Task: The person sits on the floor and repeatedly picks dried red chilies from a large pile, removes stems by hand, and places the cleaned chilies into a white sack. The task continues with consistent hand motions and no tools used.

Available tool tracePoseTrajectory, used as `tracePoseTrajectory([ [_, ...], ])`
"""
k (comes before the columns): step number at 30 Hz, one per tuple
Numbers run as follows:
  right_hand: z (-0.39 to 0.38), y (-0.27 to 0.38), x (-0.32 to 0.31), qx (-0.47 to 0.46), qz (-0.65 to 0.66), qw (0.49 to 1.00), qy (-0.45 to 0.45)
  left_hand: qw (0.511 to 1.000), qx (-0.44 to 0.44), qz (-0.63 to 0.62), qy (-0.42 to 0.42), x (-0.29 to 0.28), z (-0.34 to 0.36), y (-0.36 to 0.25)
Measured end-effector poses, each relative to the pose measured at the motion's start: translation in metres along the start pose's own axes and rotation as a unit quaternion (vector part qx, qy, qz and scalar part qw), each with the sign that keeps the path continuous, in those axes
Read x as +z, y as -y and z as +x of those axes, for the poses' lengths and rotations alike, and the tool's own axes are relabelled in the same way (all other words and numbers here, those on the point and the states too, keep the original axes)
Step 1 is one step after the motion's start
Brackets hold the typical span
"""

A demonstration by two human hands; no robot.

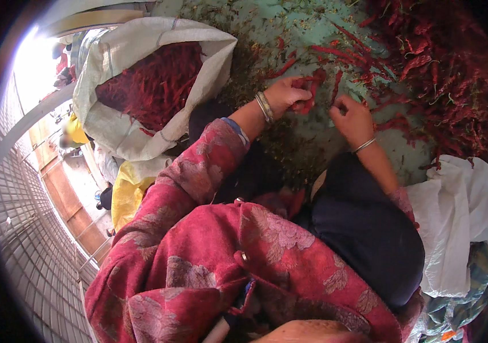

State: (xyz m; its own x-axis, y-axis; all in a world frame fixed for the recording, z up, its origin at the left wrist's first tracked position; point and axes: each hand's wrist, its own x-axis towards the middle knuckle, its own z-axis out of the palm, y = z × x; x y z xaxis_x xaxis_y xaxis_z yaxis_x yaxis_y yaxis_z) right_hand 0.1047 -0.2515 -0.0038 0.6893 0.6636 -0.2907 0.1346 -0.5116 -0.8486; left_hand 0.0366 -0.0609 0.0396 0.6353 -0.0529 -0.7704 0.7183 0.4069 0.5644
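Note:
My left hand (pixel 284 96), with bracelets at the wrist, is closed around a few dried red chilies (pixel 315 83) that stick out past the fingers. Just to its right, my right hand (pixel 355 121) pinches a single thin dried chili (pixel 336 84) near its lower end, the chili pointing up. Both hands are above a pale green sheet (pixel 307 28) strewn with stems, seeds and bits. Loose chilies (pixel 347 54) lie scattered just beyond the hands.
At the left stands an open white woven sack (pixel 124 140), with many dried chilies (pixel 152 86) inside. A large chili heap (pixel 449 80) spreads at the far right. White cloth (pixel 447 211) lies at the right, a yellow sack (pixel 129 191) at the left, beside a wire mesh (pixel 32 246).

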Motion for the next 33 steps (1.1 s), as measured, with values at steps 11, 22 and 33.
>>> tracePoseTrajectory([
  [11,-0.005,0.017,-0.007,-0.008,0.018,1.000,0.013,0.994,0.033,0.082,-0.070,0.013,0.018,-0.012],
  [22,0.014,0.015,-0.019,0.027,0.205,0.978,-0.024,0.988,0.039,-0.146,-0.006,-0.009,0.035,-0.020],
  [33,0.006,-0.006,-0.010,0.063,0.202,0.977,0.021,0.783,0.212,0.542,-0.220,-0.023,0.092,-0.050],
])
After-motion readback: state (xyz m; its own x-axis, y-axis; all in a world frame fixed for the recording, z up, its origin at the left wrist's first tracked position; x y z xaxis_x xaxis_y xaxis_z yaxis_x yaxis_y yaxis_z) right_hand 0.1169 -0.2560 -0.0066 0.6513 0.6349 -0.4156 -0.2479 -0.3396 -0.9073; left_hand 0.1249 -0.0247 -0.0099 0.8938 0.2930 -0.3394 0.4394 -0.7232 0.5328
